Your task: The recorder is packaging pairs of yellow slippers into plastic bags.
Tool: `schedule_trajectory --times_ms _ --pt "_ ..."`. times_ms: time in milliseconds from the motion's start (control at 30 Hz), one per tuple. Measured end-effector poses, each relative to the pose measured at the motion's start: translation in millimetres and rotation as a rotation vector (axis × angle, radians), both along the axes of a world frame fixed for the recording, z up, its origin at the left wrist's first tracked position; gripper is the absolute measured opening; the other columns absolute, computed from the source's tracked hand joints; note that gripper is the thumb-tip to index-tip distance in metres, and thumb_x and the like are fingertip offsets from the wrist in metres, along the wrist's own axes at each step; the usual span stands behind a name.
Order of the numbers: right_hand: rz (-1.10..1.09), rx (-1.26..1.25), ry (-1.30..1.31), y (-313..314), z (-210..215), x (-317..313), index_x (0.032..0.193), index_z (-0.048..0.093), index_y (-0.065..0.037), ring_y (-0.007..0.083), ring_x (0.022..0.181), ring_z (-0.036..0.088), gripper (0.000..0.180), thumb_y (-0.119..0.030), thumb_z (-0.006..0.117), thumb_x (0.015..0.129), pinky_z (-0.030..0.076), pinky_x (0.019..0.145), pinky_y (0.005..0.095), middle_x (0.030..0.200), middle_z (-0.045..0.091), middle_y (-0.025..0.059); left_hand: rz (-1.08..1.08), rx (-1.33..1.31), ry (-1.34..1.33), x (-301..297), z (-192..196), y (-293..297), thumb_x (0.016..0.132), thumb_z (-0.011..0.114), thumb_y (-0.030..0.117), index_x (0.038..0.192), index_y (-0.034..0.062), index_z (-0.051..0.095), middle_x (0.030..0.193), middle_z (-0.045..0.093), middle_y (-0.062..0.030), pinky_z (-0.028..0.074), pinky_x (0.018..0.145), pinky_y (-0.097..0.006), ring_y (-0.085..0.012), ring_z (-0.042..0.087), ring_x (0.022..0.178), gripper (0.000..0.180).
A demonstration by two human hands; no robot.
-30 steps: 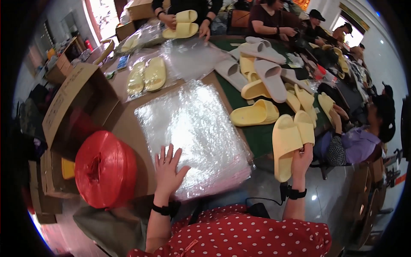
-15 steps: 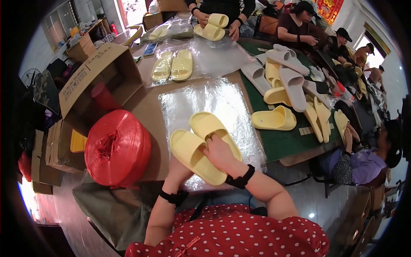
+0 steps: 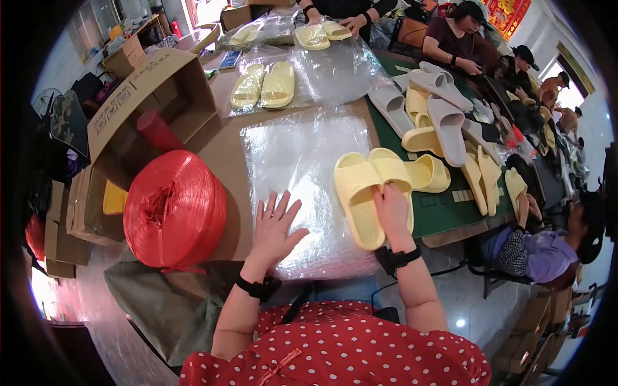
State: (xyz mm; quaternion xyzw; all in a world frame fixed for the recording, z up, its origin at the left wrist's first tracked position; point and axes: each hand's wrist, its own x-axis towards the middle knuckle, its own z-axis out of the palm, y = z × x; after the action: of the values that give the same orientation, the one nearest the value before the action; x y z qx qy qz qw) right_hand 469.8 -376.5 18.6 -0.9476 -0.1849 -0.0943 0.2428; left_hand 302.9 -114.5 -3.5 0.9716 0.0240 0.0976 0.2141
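My right hand [image 3: 391, 209] grips a pair of pale yellow slippers [image 3: 360, 209] side by side, its fingers at the inner edges of their straps. The pair is over the right edge of a stack of clear plastic bags [image 3: 309, 151]. With fingers spread, my left hand [image 3: 275, 228] lies palm down on the near left part of that stack and holds nothing. Just beyond the held pair, a single yellow slipper [image 3: 430, 174] rests on the green mat [image 3: 444, 215], partly hidden by the pair.
A big roll of red plastic twine [image 3: 177, 209] and an open cardboard box [image 3: 154, 90] stand left. Bagged yellow slippers [image 3: 278, 85] lie beyond the stack. Grey slippers [image 3: 445, 128] and yellow ones are piled at right. Co-workers handle slippers across the table and at right.
The yellow pair has moved right, off the middle of the bags, in my right hand. My left hand has let go and spread on the bags. A co-worker's pair opposite has been lowered onto plastic.
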Motion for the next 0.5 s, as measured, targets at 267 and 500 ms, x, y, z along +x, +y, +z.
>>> schedule_trajectory --times_ms 267,500 --pt "0.274 0.189 0.013 50 31 -79 0.097 0.063 -0.001 0.0416 0.086 0.063 0.016 -0.015 0.063 0.088 0.052 0.073 0.0508 0.096 0.063 0.0197 0.075 -0.301 0.002 2 21 -10 0.09 0.069 0.041 0.139 0.014 0.058 0.154 0.044 -0.014 0.021 0.121 -0.049 -0.036 0.031 0.147 0.057" --pt "0.347 0.078 0.132 75 1 -73 0.098 0.062 -0.002 0.0382 0.088 0.066 0.022 -0.024 0.062 0.092 0.056 0.073 0.0478 0.101 0.063 0.0184 0.059 -0.388 0.109 7 18 -3 0.089 0.064 0.044 0.134 0.0122 0.061 0.139 0.06 -0.0132 0.019 0.122 -0.053 -0.0317 0.04 0.143 0.055"
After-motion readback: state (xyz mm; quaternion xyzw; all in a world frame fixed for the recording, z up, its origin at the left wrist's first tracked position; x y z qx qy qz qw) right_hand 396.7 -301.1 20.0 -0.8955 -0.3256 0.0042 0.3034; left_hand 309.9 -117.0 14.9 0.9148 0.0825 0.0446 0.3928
